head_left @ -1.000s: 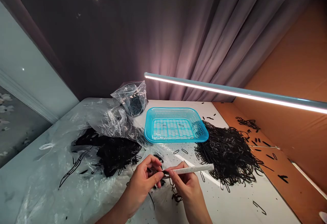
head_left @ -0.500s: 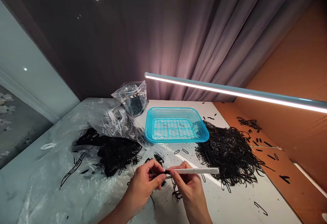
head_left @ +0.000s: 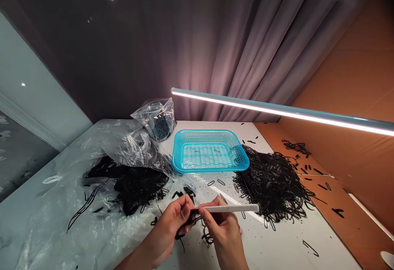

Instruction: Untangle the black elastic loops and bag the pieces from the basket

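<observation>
My left hand point(head_left: 174, 220) is closed in a pinch on a small black rubbery strip point(head_left: 193, 216) at the near middle of the white table point(head_left: 277, 241). My right hand point(head_left: 221, 229) grips a thin white stick-like tool point(head_left: 234, 208) whose tip meets the black strip between my two hands. A few loose black strips point(head_left: 207, 237) lie under my hands. A large heap of black strips point(head_left: 271, 184) lies to the right, and another heap point(head_left: 135, 184) sits on clear plastic sheeting point(head_left: 76, 204) to the left.
A turquoise perforated plastic basket point(head_left: 210, 155) stands behind my hands. A clear bag with dark contents point(head_left: 156, 120) is behind it to the left. A lit light bar point(head_left: 277, 112) crosses above the table. Brown cardboard point(head_left: 344, 204) borders the right side; a grey curtain point(head_left: 215, 36) hangs behind.
Both hands shifted slightly toward me and lower; the white tool's tip stays at the black strip pinched in my left hand. The camera drifted a little.
</observation>
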The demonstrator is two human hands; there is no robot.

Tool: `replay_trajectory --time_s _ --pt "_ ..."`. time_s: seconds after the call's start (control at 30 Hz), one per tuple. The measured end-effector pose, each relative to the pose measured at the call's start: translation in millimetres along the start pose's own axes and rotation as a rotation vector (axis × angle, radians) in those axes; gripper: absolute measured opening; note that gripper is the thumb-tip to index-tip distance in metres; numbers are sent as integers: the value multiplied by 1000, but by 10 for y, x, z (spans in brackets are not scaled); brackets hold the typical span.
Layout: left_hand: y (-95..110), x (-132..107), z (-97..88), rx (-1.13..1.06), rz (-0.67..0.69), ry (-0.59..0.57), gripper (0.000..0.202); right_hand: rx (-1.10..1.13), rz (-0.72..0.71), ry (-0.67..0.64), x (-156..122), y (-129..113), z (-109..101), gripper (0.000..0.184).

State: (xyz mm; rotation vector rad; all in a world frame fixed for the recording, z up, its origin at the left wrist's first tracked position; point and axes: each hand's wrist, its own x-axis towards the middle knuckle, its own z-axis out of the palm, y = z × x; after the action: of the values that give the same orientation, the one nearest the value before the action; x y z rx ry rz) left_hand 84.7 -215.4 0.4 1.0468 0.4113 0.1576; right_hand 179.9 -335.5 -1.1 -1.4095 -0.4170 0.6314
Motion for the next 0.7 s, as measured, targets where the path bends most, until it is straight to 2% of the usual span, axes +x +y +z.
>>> replay_trajectory --time_s 0.13,0.2,0.33,0.4,0.47,0.53,0.63,0.7 --pt "22 -7 -18 299 161 75 37 177 143 -58 23 19 -13 36" --pt "49 -8 -25 428 230 76 20 300 218 -110 30 21 -6 40" --pt "63 -11 -43 498 428 72 12 504 372 -195 18 16 15 48" --pt "44 -13 -58 495 464 43 13 564 458 -238 9 25 20 49" --pt "22 -11 -69 461 448 24 16 590 506 -265 8 45 22 50" --pt "9 1 -70 320 392 27 25 593 518 -260 13 69 20 50" --pt "10 32 -48 0 238 65 37 584 492 -188 28 83 8 51" --pt "16 54 -25 -105 127 133 34 564 461 -132 35 69 -8 51"
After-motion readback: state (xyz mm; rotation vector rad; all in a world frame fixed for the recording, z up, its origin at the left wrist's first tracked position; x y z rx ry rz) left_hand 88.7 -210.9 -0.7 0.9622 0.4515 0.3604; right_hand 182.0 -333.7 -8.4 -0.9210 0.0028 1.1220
